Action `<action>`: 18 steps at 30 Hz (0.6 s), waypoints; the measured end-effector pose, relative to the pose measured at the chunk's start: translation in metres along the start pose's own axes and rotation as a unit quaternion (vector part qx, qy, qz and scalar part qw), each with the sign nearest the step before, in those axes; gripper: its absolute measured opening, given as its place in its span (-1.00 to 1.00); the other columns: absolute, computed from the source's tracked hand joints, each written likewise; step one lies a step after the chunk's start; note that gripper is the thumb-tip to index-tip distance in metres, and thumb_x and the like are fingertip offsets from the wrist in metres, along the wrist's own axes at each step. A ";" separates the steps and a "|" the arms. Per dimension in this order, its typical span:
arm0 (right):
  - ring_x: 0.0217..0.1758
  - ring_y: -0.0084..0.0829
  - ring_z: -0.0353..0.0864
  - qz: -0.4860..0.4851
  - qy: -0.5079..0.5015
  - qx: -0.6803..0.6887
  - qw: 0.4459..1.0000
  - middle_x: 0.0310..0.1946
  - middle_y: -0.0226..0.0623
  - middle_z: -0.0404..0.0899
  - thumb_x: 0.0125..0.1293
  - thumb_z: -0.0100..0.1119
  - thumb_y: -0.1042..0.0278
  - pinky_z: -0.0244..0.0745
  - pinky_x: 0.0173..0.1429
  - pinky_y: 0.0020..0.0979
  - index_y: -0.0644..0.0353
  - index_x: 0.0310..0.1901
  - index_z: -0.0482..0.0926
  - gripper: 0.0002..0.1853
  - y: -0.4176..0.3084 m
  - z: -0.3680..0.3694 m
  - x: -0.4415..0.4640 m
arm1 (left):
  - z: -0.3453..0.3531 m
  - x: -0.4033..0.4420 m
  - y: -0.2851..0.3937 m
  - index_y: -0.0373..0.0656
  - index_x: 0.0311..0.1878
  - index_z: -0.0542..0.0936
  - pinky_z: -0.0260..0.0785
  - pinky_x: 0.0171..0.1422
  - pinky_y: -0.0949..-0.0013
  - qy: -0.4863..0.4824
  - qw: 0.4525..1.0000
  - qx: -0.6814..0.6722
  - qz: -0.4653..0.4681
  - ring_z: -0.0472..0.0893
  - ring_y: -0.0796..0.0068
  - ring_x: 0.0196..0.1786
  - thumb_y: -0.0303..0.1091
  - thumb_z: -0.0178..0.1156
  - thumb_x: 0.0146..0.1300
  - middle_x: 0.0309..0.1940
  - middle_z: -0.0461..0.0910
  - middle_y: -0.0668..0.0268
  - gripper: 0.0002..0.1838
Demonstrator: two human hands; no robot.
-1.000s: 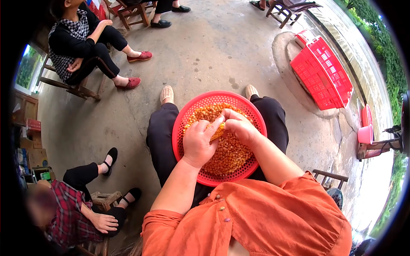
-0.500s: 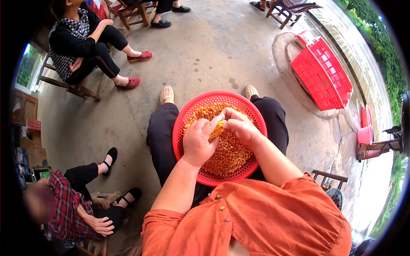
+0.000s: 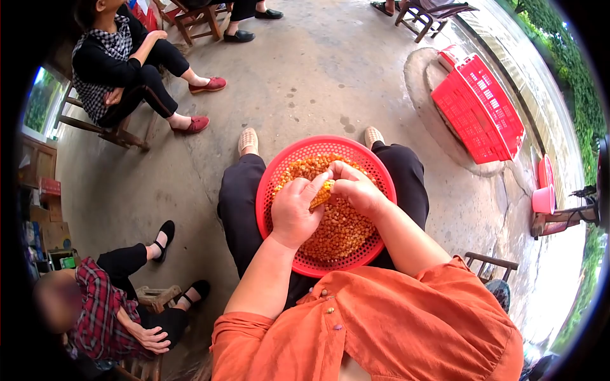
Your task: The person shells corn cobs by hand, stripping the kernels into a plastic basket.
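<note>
Two hands, one corn cob [image 3: 322, 195], and honestly not much has changed in the last second. The left thumb looks to have shifted a touch on the cob, but everything's in pretty much the same spot over the red basket [image 3: 261, 206]. To me that means the cob is being worked in place, not carried anywhere.

The left hand [image 3: 293, 214] is curled mostly closed around the cob from its left side, thumb up top. The right hand [image 3: 361, 192] is also mostly closed, thumb and fingertips bunched at the other end of it. Can't tell exactly what the tucked-under fingers are doing, they're hidden.

So the cob sits between the two hands, around the middle of the basket, slightly nearer the far edge than the near one. Loose kernels [image 3: 335, 236] are heaped below, running toward the near edge, with more up by the far edge. The basket's on the lap, dark trousers [image 3: 240, 204] on both sides. A seated person's hand [image 3: 151, 338] rests well apart, off past the basket's left edge.
</note>
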State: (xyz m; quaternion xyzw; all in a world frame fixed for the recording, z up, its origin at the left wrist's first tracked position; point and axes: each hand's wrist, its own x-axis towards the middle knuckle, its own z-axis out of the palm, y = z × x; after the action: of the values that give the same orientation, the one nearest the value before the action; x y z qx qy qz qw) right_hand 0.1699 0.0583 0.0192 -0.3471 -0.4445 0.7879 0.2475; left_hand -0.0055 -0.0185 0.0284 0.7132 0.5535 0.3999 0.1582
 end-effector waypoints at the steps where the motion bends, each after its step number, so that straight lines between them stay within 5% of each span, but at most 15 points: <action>1: -0.18 -0.50 0.48 0.000 0.000 0.000 1.000 -0.21 -0.36 0.46 0.16 0.11 0.50 0.48 -0.12 -0.46 0.19 -0.08 0.43 -0.74 0.000 0.000 0.000 | 0.000 0.000 0.000 0.09 0.23 0.61 0.48 -0.14 0.15 -0.001 1.000 0.000 0.000 0.57 0.17 -0.26 -0.51 0.37 -0.10 -0.33 0.54 0.29 -0.32; 4: -0.17 -0.50 0.49 0.002 0.000 0.005 1.000 -0.20 -0.38 0.47 0.14 0.10 0.54 0.48 -0.11 -0.46 0.18 -0.08 0.42 -0.72 0.002 -0.001 0.000 | -0.002 0.000 0.002 0.03 0.23 0.60 0.49 -0.07 0.18 -0.025 1.000 0.006 -0.018 0.61 0.17 -0.20 -0.55 0.36 -0.06 -0.22 0.61 0.28 -0.34; 10: -0.19 -0.59 0.46 -0.014 0.017 0.015 1.000 -0.26 -0.47 0.44 0.11 0.07 0.61 0.42 -0.14 -0.53 0.16 -0.12 0.41 -0.72 -0.001 0.005 -0.002 | 0.003 0.000 0.000 0.07 0.23 0.60 0.48 -0.13 0.15 0.010 1.000 -0.028 -0.009 0.59 0.15 -0.25 -0.52 0.37 -0.07 -0.32 0.55 0.28 -0.33; 18: -0.27 -0.55 0.50 0.009 0.017 0.030 0.999 -0.26 -0.42 0.46 0.19 0.14 0.47 0.48 -0.17 -0.51 0.16 -0.07 0.43 -0.74 -0.001 0.001 0.000 | -0.001 -0.001 0.001 -0.04 0.24 0.57 0.49 -0.03 0.17 -0.007 0.999 -0.029 -0.025 0.61 0.15 -0.15 -0.50 0.41 -0.03 -0.20 0.60 0.24 -0.35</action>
State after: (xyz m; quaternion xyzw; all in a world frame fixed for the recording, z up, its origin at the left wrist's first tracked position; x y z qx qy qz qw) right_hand 0.1695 0.0588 0.0207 -0.3564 -0.4134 0.7971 0.2582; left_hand -0.0057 -0.0199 0.0298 0.6969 0.5581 0.4070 0.1927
